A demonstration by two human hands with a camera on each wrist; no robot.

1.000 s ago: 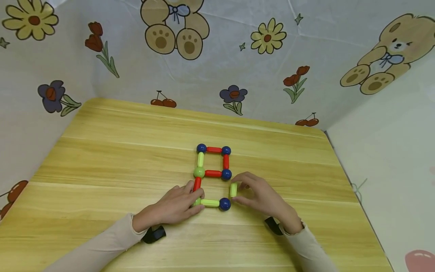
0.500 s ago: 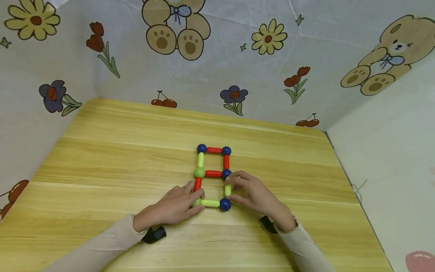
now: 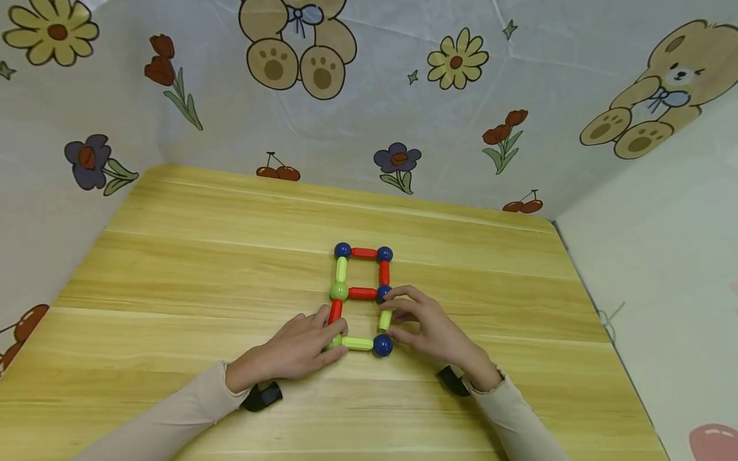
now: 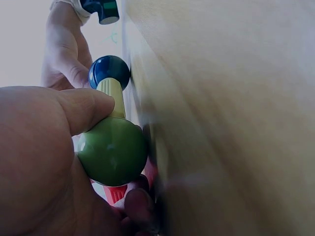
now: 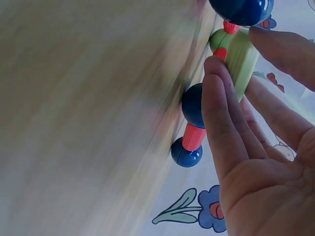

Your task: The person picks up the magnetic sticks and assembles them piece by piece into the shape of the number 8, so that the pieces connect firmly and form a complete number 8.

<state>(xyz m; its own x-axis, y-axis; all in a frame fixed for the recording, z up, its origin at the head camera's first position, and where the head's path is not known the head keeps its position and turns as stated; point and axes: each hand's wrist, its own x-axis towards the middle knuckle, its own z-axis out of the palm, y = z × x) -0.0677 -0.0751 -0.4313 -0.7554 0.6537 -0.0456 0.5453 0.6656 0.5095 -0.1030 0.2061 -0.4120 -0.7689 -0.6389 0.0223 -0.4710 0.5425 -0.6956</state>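
Note:
A flat two-square frame of magnetic rods and balls lies mid-table in the head view. My left hand [image 3: 296,349] holds its lower-left corner, fingers round the green ball [image 4: 113,152] and thumb against the bottom light-green rod [image 3: 358,344]. My right hand [image 3: 432,330] pinches another light-green rod [image 5: 241,64] between thumb and fingers. This rod sits slightly tilted at the right side, between the middle blue ball [image 3: 383,292] and the lower blue ball [image 3: 382,346]. Fingers hide its upper end; whether it touches either ball I cannot tell.
The upper square has red rods [image 3: 364,253], a light-green rod [image 3: 341,269], blue corner balls [image 3: 343,250] and a green ball [image 3: 339,291]. Behind the wooden table [image 3: 202,243] hangs a printed cloth [image 3: 346,121]. A pale wall [image 3: 651,256] stands on the right.
My right hand has moved left, bringing the light-green rod in line between the two right-hand blue balls. Its lower end has since tilted slightly left. My left hand has stayed put.

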